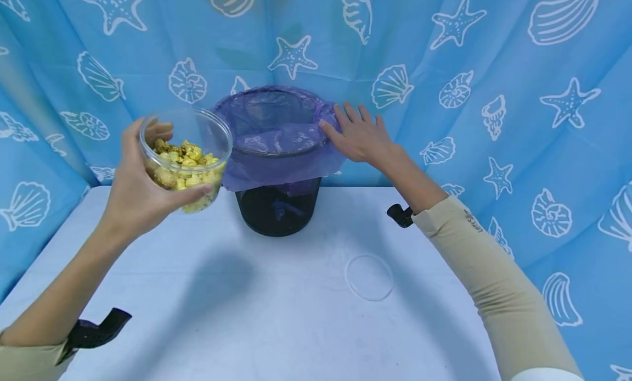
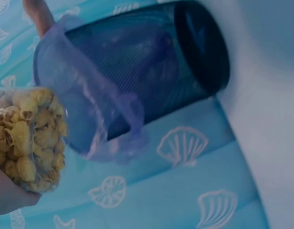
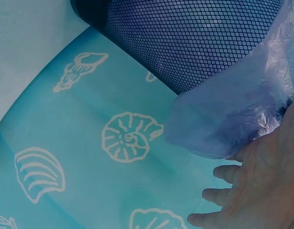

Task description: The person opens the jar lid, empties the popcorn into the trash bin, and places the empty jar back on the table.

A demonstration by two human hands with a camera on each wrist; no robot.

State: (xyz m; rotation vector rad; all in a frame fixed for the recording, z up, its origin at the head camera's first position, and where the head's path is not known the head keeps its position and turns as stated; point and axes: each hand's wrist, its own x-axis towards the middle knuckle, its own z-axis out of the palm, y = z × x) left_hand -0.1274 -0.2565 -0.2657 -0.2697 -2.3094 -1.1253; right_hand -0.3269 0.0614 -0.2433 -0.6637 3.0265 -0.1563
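In the head view my left hand grips a clear plastic tub around its side. Yellow popcorn fills its lower part, and the tub is held up left of the bin, tilted a little. The black mesh bin stands at the back of the table, lined with a purple plastic bag folded over its rim. My right hand is at the bin's right rim, fingers spread and straight, touching the bag. In the right wrist view its fingers extend past the bag's edge.
A clear round lid or ring lies on the white table, in front of the bin to the right. Behind the table hangs a blue curtain with white shell and starfish prints.
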